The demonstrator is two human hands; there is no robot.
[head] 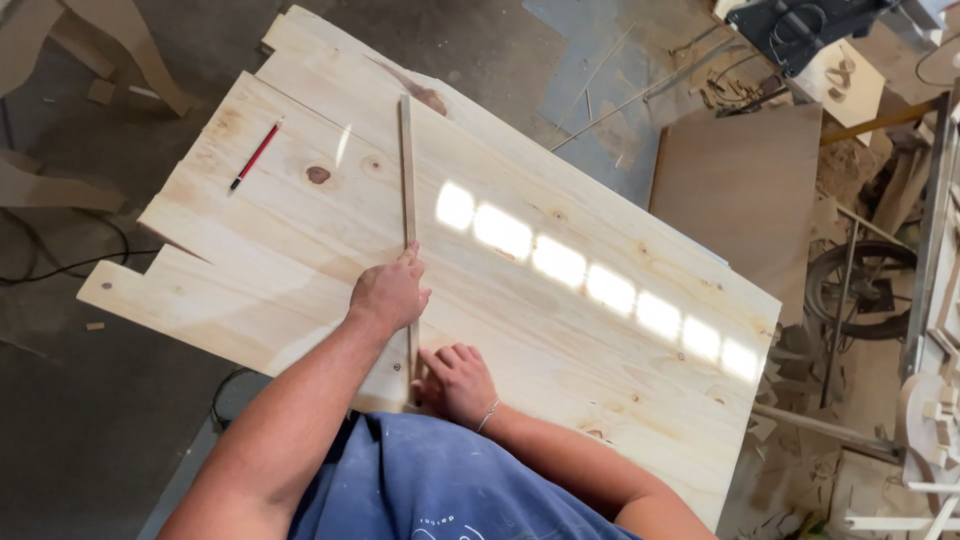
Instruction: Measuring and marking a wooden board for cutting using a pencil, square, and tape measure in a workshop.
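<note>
A wide panel of joined pale pine boards (560, 300) lies flat in front of me. A long thin wooden strip (407, 170) rests across it, running away from me. My left hand (388, 295) presses down on the strip near its middle, fingers curled over it. My right hand (455, 382) rests at the strip's near end by the panel's front edge, fingers bent against the wood; a thin bracelet is on that wrist. A red and black pencil (256, 155) lies loose on the panel's far left part.
A brown sheet of board (740, 190) lies to the right of the panel. Wood offcuts and scraps (800, 440) litter the right side, beside a metal frame (935, 230). A black cable (60, 262) runs over the grey floor at left.
</note>
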